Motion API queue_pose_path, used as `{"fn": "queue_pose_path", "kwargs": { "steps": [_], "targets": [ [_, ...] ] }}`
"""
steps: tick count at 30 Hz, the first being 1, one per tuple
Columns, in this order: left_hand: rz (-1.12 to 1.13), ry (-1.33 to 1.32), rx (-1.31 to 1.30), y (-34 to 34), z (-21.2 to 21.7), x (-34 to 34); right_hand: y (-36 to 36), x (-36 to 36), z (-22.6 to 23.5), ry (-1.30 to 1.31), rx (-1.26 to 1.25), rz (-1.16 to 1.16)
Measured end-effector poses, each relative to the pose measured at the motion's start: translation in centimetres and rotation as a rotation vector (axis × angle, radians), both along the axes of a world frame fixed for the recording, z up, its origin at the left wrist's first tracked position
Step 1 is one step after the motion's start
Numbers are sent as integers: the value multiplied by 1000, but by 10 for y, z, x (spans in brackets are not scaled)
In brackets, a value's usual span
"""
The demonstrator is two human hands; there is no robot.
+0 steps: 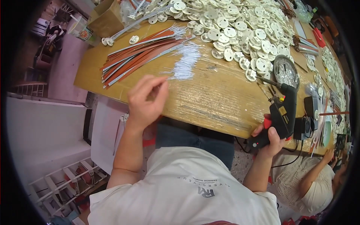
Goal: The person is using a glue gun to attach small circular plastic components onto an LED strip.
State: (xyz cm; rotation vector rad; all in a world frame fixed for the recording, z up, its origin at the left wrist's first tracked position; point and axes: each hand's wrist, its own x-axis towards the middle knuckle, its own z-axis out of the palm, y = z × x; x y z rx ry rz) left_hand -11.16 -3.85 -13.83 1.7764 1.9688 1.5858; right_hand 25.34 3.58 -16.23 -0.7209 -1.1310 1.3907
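My right hand (270, 140) grips a black soldering gun (282, 114) with a red trigger. The gun's tip reaches the near left rim of a round dark metal dish (288, 73), which has shiny, lumpy stuff in it. My left hand (147, 99) hovers over the table's front edge, thumb and forefinger pinched together. Whatever the pinch holds, if anything, is too small to make out. Just beyond those fingertips lies a pile of thin white wire pieces (184, 63). Red-brown and silvery strips (137, 58) with wires at their ends lie left of that pile.
A large heap of round white plastic discs (240, 32) covers the back of the wooden table (210, 99). A cardboard box (107, 18) and a paper cup (81, 32) stand at the back left. Another person (307, 180) works on the right, near a black box-shaped device (302, 127) with cables.
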Motion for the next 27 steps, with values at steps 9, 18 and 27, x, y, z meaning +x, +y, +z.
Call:
{"fn": "queue_pose_path", "kwargs": {
  "steps": [9, 18, 27],
  "targets": [
    [114, 643, -173, 80, 32, -86, 3, -9, 8, -93, -35, -96],
    [-74, 565, -89, 102, 14, -121, 5, -19, 18, 30, -149, -78],
    [79, 638, 75, 107, -10, -134, 6, 39, 58, -12, -101, -145]
  ]
}}
